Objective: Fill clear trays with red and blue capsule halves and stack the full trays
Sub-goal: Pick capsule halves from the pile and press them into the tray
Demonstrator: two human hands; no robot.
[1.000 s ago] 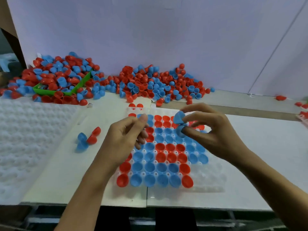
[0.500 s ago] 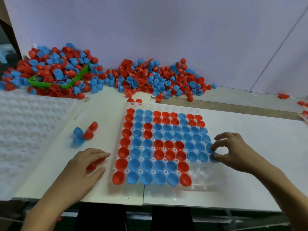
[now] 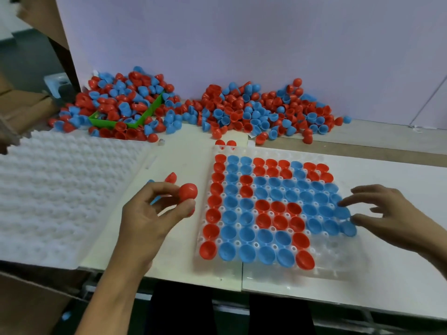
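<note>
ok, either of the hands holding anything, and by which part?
Left hand pinches a red capsule half by its domed outside, fingertips only. Right hand holds nothing; its straight fingers touch blue halves in the tray.

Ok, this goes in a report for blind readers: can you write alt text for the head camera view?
A person's left hand holds a red capsule half beside a clear tray mostly filled with red and blue halves, while the right hand reaches over the tray's right edge, fingers spread. Loose halves are heaped along the back wall.
</note>
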